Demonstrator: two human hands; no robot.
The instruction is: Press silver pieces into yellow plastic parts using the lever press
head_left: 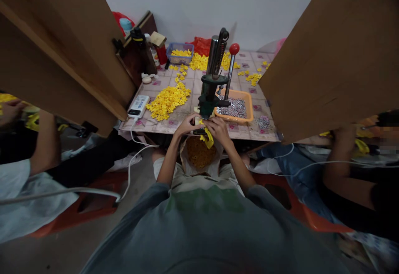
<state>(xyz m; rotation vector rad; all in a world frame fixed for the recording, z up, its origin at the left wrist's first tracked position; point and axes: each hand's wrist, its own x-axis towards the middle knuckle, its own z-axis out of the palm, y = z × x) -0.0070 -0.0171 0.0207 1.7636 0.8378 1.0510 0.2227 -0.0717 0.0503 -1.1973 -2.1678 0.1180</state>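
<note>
A dark green hand press (209, 95) with a red-knobbed lever (232, 64) stands at the table's front edge. Below its ram, my left hand (186, 125) reaches in from the left, thumb and fingertips closed around a small yellow plastic piece (201, 121). My right hand (219, 128) is on the other side, fingers bent and closed at the same spot; what they pinch is hidden. A curved yellow strip (209, 139) hangs from the press base beside my right fingers. Under it, an open bag (183, 157) full of yellow-orange pieces sits between my legs.
Left of the press lies a pile of yellow pieces (168, 99); a white power bank (139, 106) with a cable is beside it. An orange tray (249, 107) of small metal parts stands right. A blue basket (180, 58) is behind. Brown boards (330, 58) flank me; co-workers sit beyond them.
</note>
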